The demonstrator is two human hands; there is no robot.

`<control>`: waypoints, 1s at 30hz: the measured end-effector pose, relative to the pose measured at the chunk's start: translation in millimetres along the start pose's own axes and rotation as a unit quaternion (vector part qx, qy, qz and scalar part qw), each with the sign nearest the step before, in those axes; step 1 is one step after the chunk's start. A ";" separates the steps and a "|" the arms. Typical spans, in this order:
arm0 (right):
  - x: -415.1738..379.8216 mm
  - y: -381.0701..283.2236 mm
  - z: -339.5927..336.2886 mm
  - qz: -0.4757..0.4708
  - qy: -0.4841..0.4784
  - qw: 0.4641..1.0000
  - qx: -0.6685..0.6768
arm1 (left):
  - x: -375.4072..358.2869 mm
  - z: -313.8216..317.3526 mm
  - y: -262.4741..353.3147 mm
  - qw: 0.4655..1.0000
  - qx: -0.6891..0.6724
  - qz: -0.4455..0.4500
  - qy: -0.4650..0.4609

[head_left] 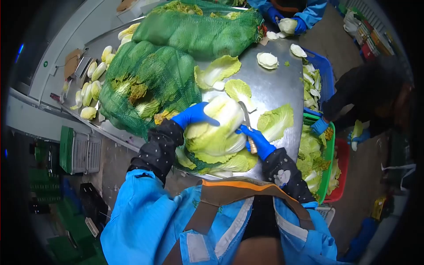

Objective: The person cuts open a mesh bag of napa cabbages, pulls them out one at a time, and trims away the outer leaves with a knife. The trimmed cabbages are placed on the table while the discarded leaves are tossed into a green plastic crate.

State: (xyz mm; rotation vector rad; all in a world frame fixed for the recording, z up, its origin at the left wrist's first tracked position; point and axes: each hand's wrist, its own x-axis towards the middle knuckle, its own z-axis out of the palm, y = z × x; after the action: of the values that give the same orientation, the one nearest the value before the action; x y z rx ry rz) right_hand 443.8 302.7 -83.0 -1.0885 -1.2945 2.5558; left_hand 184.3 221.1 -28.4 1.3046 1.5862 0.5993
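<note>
A large pale cabbage (216, 130) lies near the front edge of the metal table (282, 79). My left hand (194, 115), in a blue glove, rests on its upper left side with the thumb over the leaves. In my right hand (259, 141), also gloved, is a curved knife (245, 113) with a light wooden handle, its blade pointing away beside the cabbage's right side. Loose leaves lie around: one at the right (276, 123), one beyond the knife (240, 92), a bigger one farther back (218, 70).
Green net sacks (150, 84) of cabbages fill the left and back. Small cabbages (95, 88) lie far left. At the right stand blue (326, 73), green (327, 163) and red (342, 170) crates. One co-worker (311, 13) trims at the back; another (366, 88) holds leaves beside the crates.
</note>
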 end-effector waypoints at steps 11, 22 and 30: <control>-124.4 -14.2 -32.5 -0.327 0.173 0.929 -0.005 | -38.9 128.1 82.2 0.931 -0.168 0.242 0.217; -144.6 -11.3 -11.8 -0.187 0.240 0.949 -0.078 | -22.6 114.7 67.3 0.937 -0.304 0.156 0.074; -106.6 -1.2 -80.9 -0.296 0.284 0.901 0.140 | 29.8 182.8 9.3 0.936 0.161 0.226 0.218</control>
State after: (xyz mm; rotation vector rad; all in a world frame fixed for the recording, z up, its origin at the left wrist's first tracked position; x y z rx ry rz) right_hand 573.5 319.4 -54.2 -1.0523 -0.8855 1.7246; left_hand 351.7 216.2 -107.8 1.9108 1.8006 0.9974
